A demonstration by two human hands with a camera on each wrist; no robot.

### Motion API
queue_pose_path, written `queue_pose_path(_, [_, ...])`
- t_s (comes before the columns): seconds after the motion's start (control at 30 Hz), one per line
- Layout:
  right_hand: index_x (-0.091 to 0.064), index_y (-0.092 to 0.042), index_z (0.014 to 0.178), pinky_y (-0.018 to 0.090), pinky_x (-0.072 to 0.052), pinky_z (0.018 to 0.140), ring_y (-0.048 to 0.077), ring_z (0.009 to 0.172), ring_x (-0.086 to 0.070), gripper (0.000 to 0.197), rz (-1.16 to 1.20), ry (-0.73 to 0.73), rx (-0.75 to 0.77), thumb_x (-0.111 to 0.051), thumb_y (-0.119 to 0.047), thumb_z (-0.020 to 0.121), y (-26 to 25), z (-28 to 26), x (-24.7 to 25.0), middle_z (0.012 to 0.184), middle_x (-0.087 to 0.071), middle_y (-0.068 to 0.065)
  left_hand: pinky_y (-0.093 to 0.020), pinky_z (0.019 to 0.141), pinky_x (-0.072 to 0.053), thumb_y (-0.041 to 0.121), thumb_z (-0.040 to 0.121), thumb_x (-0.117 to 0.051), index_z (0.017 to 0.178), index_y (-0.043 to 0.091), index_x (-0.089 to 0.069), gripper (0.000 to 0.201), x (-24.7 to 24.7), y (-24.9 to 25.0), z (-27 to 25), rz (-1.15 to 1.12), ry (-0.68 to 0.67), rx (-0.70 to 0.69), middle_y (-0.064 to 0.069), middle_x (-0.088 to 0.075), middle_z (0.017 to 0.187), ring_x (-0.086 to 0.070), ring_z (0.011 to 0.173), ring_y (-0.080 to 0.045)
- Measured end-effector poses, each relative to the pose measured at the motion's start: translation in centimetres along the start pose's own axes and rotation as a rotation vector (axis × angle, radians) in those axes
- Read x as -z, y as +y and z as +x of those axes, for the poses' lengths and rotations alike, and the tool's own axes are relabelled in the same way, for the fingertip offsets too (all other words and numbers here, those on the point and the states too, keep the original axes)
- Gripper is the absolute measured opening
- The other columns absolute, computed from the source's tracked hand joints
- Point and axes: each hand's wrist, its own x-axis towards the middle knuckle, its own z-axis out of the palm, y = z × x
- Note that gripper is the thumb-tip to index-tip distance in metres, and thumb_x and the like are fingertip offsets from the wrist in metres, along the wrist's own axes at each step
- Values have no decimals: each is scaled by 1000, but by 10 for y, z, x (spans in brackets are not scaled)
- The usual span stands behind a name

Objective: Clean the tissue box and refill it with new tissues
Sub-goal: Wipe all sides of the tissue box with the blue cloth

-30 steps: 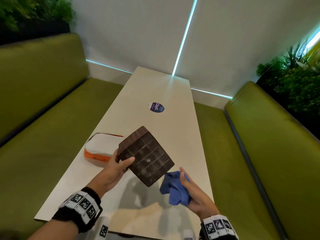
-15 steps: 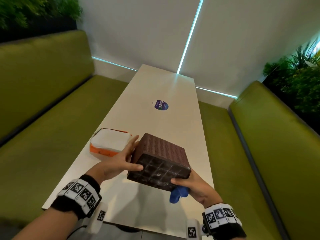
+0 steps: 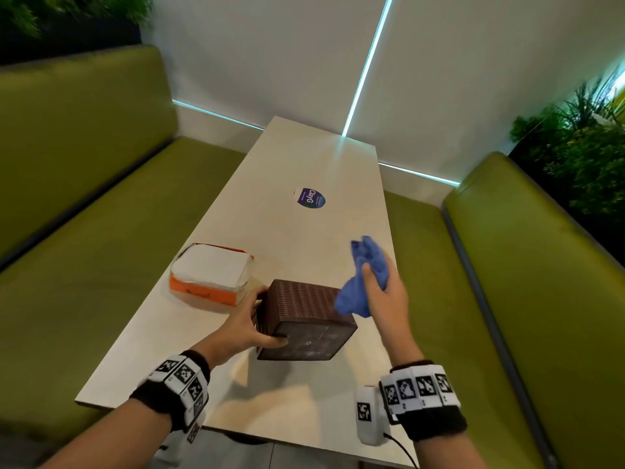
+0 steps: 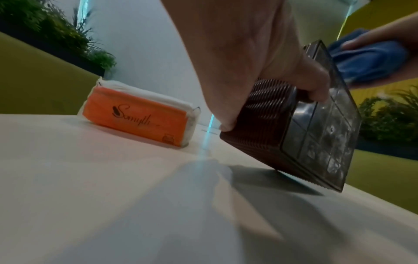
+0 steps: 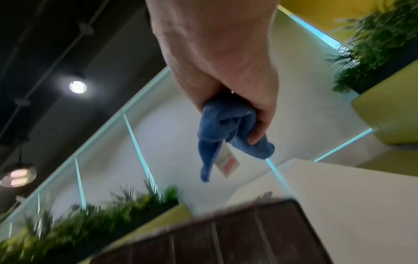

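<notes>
The brown woven tissue box stands tipped on one edge on the white table, its gridded flat face turned toward me. My left hand grips its left side, thumb on the gridded face and fingers behind. My right hand holds a crumpled blue cloth above the box's right end. A pack of new tissues in an orange wrapper lies on the table to the left of the box.
A round dark sticker lies on the table farther back. Green bench seats run along both long sides of the table. Plants stand behind the right bench, and a white wall closes the far end.
The box has come down from the air and now rests tipped on the table. My right hand has left the box's underside and lifted the cloth up to its right.
</notes>
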Motion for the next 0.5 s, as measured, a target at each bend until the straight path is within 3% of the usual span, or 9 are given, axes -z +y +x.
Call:
queue_pose_path(0.07, [-55, -34, 129, 17, -49, 78, 10, 101, -62, 32, -166, -111, -6, -52, -30, 97, 15, -5, -22, 113, -65, -8, -34, 105, -46, 22, 48, -93, 136, 28, -35, 105, -2, -2, 2, 13, 12, -15, 5, -48, 133, -49, 125, -12])
queue_pose_path(0.1, [-56, -35, 127, 23, -51, 79, 14, 101, -63, 31, -271, -165, 3, -50, -33, 97, 24, -10, -33, 112, -67, -5, -34, 106, -45, 24, 47, -93, 136, 29, -36, 106, -3, -4, 4, 19, 23, -24, 6, -48, 133, -49, 125, -12])
queue_pose_path(0.13, [-57, -32, 128, 33, -52, 88, 19, 108, -62, 32, -386, -217, 35, -49, -36, 97, 30, -17, -45, 116, -66, -1, -33, 106, -44, 25, 45, -93, 135, 31, -36, 107, -3, -5, 6, 26, 35, -28, 7, -48, 133, -48, 126, -11])
queue_pose_path(0.2, [-54, -24, 134, 40, -36, 111, 24, 135, -42, 43, -600, -279, 122, -48, -43, 96, 35, -32, -73, 138, -55, 1, -32, 106, -43, 25, 42, -92, 132, 34, -37, 105, -4, -8, 8, 45, 65, -41, 7, -50, 133, -48, 126, -11])
queue_pose_path(0.27, [-49, -25, 138, 36, -24, 116, 20, 145, -25, 48, -640, -366, 197, -47, -47, 95, 25, -48, -99, 150, -42, -2, -29, 97, -50, 22, 42, -89, 128, 31, -41, 99, -5, -11, 9, 30, 84, -33, 3, -55, 129, -53, 122, -15])
queue_pose_path(0.33, [-49, -30, 138, 35, -20, 116, 15, 146, -20, 47, -622, -464, 266, -49, -46, 95, 20, -57, -110, 153, -38, -6, -21, 83, -53, 13, 50, -88, 128, 16, -45, 89, -5, -17, 9, 50, 92, 0, -2, -58, 123, -57, 117, -21])
queue_pose_path(0.4, [-47, -34, 139, 38, -11, 119, 12, 147, -18, 44, -619, -515, 280, -52, -39, 95, 29, -52, -99, 153, -36, -9, -20, 91, -49, 6, 53, -90, 133, 13, -41, 94, -3, -24, 9, 85, 107, 5, 1, -56, 127, -54, 122, -17])
queue_pose_path(0.5, [-44, -32, 142, 38, -7, 120, 14, 147, -17, 44, -653, -397, 178, -49, -31, 98, 59, -29, -61, 155, -32, -8, -28, 109, -37, 19, 41, -96, 143, 23, -33, 119, 2, -26, 10, 80, 81, 10, 8, -50, 139, -44, 132, -5])
